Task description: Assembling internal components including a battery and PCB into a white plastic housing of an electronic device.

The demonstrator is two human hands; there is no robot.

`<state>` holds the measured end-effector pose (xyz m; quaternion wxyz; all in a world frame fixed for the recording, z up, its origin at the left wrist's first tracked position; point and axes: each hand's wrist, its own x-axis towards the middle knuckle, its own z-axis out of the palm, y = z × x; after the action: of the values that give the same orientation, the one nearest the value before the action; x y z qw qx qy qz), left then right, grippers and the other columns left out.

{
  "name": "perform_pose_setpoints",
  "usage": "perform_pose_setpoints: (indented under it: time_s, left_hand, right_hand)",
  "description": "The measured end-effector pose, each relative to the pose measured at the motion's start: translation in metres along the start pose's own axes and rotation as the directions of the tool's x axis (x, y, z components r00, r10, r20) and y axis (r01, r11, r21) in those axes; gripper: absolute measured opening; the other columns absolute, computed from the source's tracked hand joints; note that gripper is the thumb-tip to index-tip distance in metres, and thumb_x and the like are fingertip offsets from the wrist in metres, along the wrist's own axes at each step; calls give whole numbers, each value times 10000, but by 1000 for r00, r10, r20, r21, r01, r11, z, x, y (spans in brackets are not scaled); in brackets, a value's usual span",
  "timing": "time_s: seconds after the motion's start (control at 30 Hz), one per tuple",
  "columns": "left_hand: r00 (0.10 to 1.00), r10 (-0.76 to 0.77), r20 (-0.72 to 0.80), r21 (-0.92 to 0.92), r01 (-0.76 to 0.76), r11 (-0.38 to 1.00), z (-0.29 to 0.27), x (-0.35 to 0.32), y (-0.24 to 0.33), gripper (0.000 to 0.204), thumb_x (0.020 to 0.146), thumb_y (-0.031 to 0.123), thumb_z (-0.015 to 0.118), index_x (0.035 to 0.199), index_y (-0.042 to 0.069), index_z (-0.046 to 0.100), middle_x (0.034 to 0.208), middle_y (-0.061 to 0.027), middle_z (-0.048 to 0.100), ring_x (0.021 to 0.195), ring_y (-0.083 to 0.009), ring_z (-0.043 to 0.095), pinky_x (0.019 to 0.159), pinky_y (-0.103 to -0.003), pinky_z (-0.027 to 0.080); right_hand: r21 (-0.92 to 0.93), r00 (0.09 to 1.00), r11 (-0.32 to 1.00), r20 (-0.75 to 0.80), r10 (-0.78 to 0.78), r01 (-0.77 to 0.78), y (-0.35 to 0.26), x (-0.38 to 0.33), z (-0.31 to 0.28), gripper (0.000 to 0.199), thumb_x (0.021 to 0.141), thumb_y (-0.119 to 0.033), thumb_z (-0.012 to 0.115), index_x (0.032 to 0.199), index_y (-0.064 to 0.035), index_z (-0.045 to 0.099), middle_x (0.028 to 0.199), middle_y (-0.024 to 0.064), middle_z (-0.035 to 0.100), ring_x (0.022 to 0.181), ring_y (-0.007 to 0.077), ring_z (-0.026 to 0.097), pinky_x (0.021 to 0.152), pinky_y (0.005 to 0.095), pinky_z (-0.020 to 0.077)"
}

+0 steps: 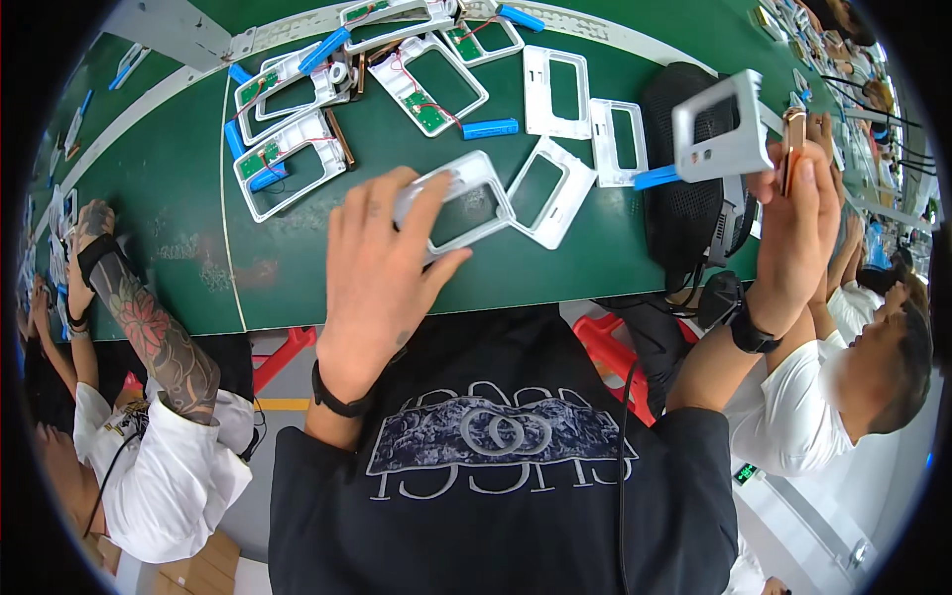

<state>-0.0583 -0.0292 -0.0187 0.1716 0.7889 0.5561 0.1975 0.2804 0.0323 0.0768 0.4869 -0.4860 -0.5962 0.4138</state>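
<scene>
My left hand reaches over the near part of the green table and closes its fingers on a white rectangular plastic frame lying there. My right hand is lifted at the right, gripping a grey-white frame with a blue cylinder cell hanging from its lower left corner. A thin copper-coloured strip stands between the fingers of that hand. Another empty white frame lies just right of the left hand's one.
Several white frames with green boards, red wires and blue cells lie farther back on the table. A black mesh object sits at the right edge. A tattooed arm works at the left; a person in white sits at the right.
</scene>
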Motion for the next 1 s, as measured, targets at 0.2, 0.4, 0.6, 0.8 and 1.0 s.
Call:
perform_pose_setpoints:
  time_s: [0.2, 0.4, 0.6, 0.8, 1.0]
  left_hand:
    - [975, 187, 124, -82, -178, 981, -68, 6, 45, 562, 670, 139, 806, 1200, 100, 620, 1292, -92, 562, 1164, -334, 529, 930, -442, 458]
    - [973, 215, 83, -197, -196, 961, -65, -23, 64, 534, 680, 170, 810, 1177, 82, 634, 1294, -98, 563, 1171, -300, 539, 924, -406, 470]
    - [976, 215, -25, -332, -210, 920, -35, -11, 58, 549, 698, 199, 809, 1198, 77, 619, 1284, -101, 568, 1163, -289, 544, 929, -395, 468]
    - [963, 231, -136, -366, -265, 892, -5, -18, 44, 566, 715, 229, 808, 1220, 72, 605, 1274, -105, 573, 1156, -278, 548, 934, -383, 467]
    - [864, 171, -473, -497, -422, 759, 76, 0, 55, 695, 804, 387, 775, 1336, 36, 500, 1197, -133, 595, 1115, -247, 571, 927, -353, 466]
  right_hand:
    - [-129, 998, 990, -39, 47, -51, 18, 1, -2, 233, 1030, -173, 480, 1130, 22, 558, 967, 91, 562, 791, 130, 447, 727, 269, 372]
    - [-17, 992, 1000, 121, 22, -20, 18, 5, 13, 270, 1043, -176, 453, 1127, 49, 576, 926, 83, 579, 806, 146, 489, 753, 252, 400]
    - [237, 972, 971, 232, -19, -38, 41, 8, 19, 315, 1039, -213, 463, 1142, 63, 574, 873, 84, 584, 743, 142, 500, 688, 256, 415]
    - [458, 979, 873, 184, 89, -165, 41, -41, 31, 354, 1025, -270, 499, 1186, 42, 540, 822, 72, 556, 667, 128, 493, 632, 271, 416]
    - [280, 973, 949, 214, 89, -148, 66, -115, 46, 356, 1003, -261, 553, 1215, 21, 510, 785, 134, 629, 632, 159, 592, 563, 247, 470]
